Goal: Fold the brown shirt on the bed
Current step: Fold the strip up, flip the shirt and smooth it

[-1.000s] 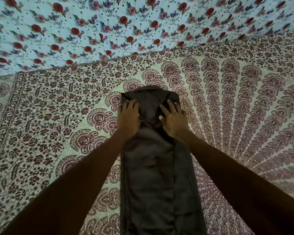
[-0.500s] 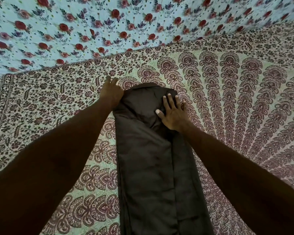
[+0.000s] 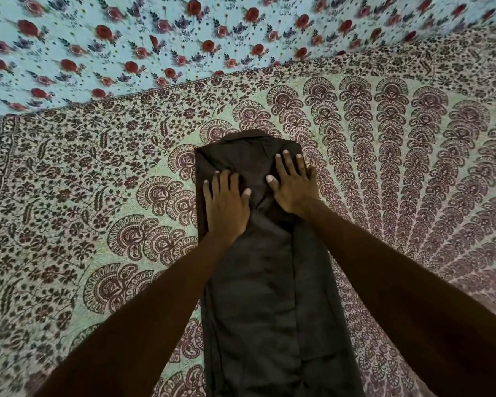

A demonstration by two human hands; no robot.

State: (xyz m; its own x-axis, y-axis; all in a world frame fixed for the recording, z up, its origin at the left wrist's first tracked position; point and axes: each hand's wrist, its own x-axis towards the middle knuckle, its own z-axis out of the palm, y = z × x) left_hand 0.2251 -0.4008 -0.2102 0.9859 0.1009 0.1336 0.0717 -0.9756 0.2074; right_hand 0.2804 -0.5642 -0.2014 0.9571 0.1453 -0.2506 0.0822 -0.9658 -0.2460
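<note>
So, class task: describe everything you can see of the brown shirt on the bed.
The brown shirt is plain dark cloth, matte and lightly creased. It lies flat on the patterned bedspread, folded into a long narrow strip running away from the viewer, its near end cut off by the picture edge. The left hand and right hand press flat on its far end.

The brown shirt (image 3: 269, 296) runs off the picture's bottom edge, its near end unseen, while the left hand (image 3: 226, 207) and right hand (image 3: 294, 187) cover parts of its far end.
</note>
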